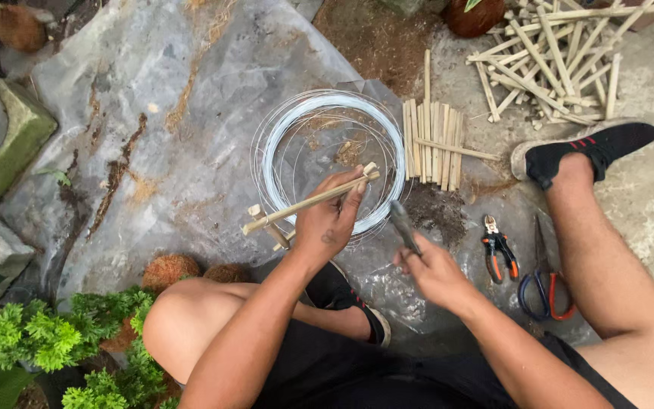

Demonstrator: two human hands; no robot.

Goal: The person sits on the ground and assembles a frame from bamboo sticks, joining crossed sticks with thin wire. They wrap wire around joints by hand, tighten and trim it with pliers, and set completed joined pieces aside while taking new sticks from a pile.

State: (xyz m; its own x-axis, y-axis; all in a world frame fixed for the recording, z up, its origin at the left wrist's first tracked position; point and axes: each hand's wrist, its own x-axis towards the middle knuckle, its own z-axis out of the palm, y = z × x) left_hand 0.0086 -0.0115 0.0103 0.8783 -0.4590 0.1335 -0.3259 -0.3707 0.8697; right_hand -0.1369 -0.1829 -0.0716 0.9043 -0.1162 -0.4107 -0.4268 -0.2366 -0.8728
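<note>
Over the wire coil [332, 163], left hand [329, 222] clamps a bamboo stick [308, 203] crossed with short sticks [270, 227], right hand [433, 271] just beside it fisted on what looks like pliers [404, 225], so a joint is likely being bound, and tightening comes next.

Pale bamboo stick frame [308, 203], crossed pieces, tilted above wire coil, dark metal pliers [403, 225] angled upward

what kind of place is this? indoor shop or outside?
Outdoors, most likely a garden or yard work spot on the ground. A plastic sheet is spread over soil and concrete, green plants grow at the edge, and cut bamboo sticks and a wire coil lie around.
</note>
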